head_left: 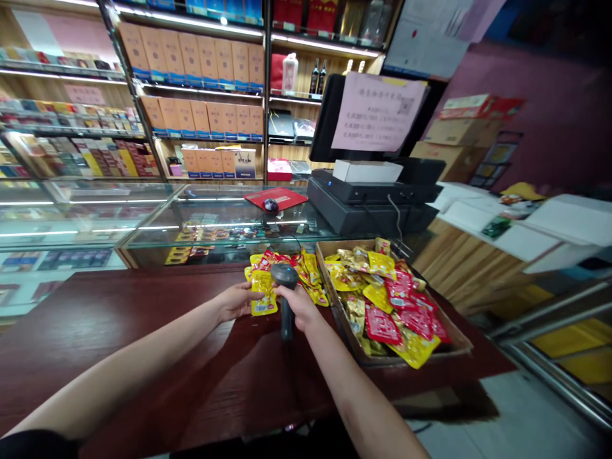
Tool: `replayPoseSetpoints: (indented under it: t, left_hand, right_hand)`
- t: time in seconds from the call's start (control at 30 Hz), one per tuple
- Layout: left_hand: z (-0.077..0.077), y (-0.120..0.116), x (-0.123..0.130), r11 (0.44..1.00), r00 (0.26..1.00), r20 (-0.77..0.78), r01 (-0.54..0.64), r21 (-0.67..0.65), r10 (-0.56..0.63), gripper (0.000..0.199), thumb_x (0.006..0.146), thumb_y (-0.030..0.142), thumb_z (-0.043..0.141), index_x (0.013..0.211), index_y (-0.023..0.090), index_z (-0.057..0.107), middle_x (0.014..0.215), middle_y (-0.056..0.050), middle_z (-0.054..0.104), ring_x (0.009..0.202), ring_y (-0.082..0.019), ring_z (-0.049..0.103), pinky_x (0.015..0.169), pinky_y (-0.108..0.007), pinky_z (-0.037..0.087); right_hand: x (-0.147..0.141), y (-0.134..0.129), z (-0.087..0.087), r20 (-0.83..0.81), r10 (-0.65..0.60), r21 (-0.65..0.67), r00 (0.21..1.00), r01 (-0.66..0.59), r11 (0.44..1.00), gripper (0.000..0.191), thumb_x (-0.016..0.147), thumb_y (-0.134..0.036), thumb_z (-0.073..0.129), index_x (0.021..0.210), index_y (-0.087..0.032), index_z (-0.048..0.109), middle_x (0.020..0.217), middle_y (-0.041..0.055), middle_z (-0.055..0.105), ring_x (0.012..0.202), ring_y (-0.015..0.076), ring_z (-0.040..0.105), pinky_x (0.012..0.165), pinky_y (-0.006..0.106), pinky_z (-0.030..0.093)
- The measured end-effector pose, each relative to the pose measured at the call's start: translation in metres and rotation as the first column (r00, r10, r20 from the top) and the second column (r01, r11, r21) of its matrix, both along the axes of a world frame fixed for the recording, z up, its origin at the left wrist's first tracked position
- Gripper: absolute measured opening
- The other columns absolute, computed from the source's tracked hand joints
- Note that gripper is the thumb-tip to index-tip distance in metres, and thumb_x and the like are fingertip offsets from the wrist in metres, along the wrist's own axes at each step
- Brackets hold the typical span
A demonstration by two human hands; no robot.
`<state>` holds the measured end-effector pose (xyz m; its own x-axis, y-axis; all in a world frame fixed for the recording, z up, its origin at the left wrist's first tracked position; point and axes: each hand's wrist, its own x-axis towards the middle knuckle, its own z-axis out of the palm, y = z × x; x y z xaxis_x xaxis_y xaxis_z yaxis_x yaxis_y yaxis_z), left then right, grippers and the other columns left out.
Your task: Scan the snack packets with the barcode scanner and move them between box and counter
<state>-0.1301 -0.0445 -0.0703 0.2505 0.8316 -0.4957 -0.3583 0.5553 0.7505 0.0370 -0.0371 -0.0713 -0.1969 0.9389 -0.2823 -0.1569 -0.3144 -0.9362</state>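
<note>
My left hand [235, 302] has its fingers closed on a yellow snack packet [264, 294], held upright above the dark red counter [157, 325]. Just to its right, my right hand [299, 305] is wrapped round a black handheld barcode scanner [285, 275]. The scanner's head hides part of what lies behind it. Beyond both hands is a pile of red and yellow snack packets [313, 274] on the counter. Right of my right hand stands a shallow cardboard box [342, 325] filled with red, yellow and gold packets.
A glass display case [215, 217] runs along the counter's far side, with a mouse [271, 204] on a red mouse pad [291, 198]. A cash register [363, 197] with a monitor [327, 118] stands behind the box. Shelves of boxed goods [191, 57] line the back wall.
</note>
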Motion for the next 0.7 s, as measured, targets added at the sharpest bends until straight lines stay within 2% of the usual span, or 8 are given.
replayPoseSetpoints:
  t: [0.1, 0.17, 0.27, 0.37, 0.47, 0.57, 0.7]
  left_hand:
    - [-0.001, 0.01, 0.015, 1.0, 1.0, -0.007, 0.025, 0.013, -0.025, 0.034, 0.069, 0.007, 0.072, 0.101, 0.014, 0.06, 0.093, -0.011, 0.072, 0.08, -0.023, 0.071, 0.076, -0.037, 0.058]
    - [-0.001, 0.019, 0.021, 0.997, 0.995, -0.064, 0.072, -0.009, -0.072, 0.029, 0.07, 0.013, 0.073, 0.097, 0.013, 0.062, 0.091, -0.011, 0.072, 0.077, -0.022, 0.071, 0.072, -0.035, 0.058]
    - [0.002, 0.032, 0.027, 0.992, 0.976, -0.176, 0.12, -0.045, -0.126, 0.03, 0.068, 0.02, 0.077, 0.095, 0.013, 0.065, 0.088, -0.01, 0.073, 0.073, -0.021, 0.07, 0.065, -0.031, 0.059]
    - [0.008, 0.043, 0.032, 0.994, 0.966, -0.234, 0.106, -0.033, -0.111, 0.031, 0.065, 0.02, 0.079, 0.093, 0.015, 0.066, 0.086, -0.008, 0.073, 0.067, -0.018, 0.069, 0.058, -0.027, 0.058]
    - [0.013, 0.053, 0.04, 0.997, 0.962, -0.26, 0.077, -0.022, -0.08, 0.029, 0.064, 0.02, 0.08, 0.088, 0.015, 0.064, 0.081, -0.007, 0.072, 0.058, -0.015, 0.066, 0.05, -0.023, 0.054]
    - [0.015, 0.061, 0.049, 0.999, 0.96, -0.277, 0.043, -0.014, -0.045, 0.032, 0.063, 0.024, 0.081, 0.085, 0.015, 0.06, 0.079, -0.005, 0.071, 0.053, -0.013, 0.064, 0.045, -0.021, 0.052]
    - [0.013, 0.066, 0.059, 1.0, 0.967, -0.252, 0.03, 0.004, -0.028, 0.034, 0.064, 0.027, 0.08, 0.085, 0.015, 0.055, 0.076, -0.005, 0.069, 0.053, -0.014, 0.064, 0.045, -0.023, 0.053]
  right_hand:
    - [0.019, -0.004, 0.0, -0.004, -0.028, 0.063, 1.0, 0.028, 0.998, 0.022, 0.058, -0.02, 0.067, 0.078, -0.017, 0.072, 0.081, 0.0013, 0.071, 0.078, 0.0141, 0.062, 0.073, 0.023, 0.045]
    - [0.029, -0.006, 0.001, 0.002, -0.049, 0.08, 0.999, 0.048, 0.996, 0.022, 0.057, -0.02, 0.067, 0.078, -0.017, 0.072, 0.081, 0.0021, 0.071, 0.079, 0.0155, 0.062, 0.074, 0.025, 0.045]
    - [0.042, -0.009, 0.006, 0.003, -0.068, 0.114, 0.998, 0.067, 0.991, 0.023, 0.059, -0.022, 0.066, 0.081, -0.016, 0.071, 0.08, 0.0019, 0.071, 0.079, 0.0165, 0.063, 0.073, 0.026, 0.047]
    - [0.052, -0.019, 0.01, 0.014, -0.07, 0.19, 0.997, 0.066, 0.979, 0.024, 0.06, -0.02, 0.065, 0.084, -0.017, 0.069, 0.083, 0.0008, 0.07, 0.082, 0.016, 0.063, 0.074, 0.026, 0.049]
    - [0.055, -0.035, 0.008, 0.01, -0.055, 0.106, 0.998, 0.054, 0.993, 0.02, 0.061, -0.024, 0.066, 0.08, -0.017, 0.065, 0.081, 0.0017, 0.067, 0.072, 0.0159, 0.063, 0.058, 0.026, 0.051]
    - [0.053, -0.049, 0.002, -0.01, 0.004, -0.021, 1.0, -0.004, 1.0, 0.019, 0.062, -0.03, 0.065, 0.075, -0.016, 0.06, 0.071, 0.0016, 0.064, 0.055, 0.0147, 0.061, 0.042, 0.024, 0.046]
    - [0.049, -0.059, -0.003, 0.039, 0.044, -0.038, 0.998, -0.043, 0.998, 0.014, 0.064, -0.029, 0.06, 0.063, -0.016, 0.056, 0.052, -0.0024, 0.055, 0.039, 0.0102, 0.05, 0.035, 0.021, 0.04]
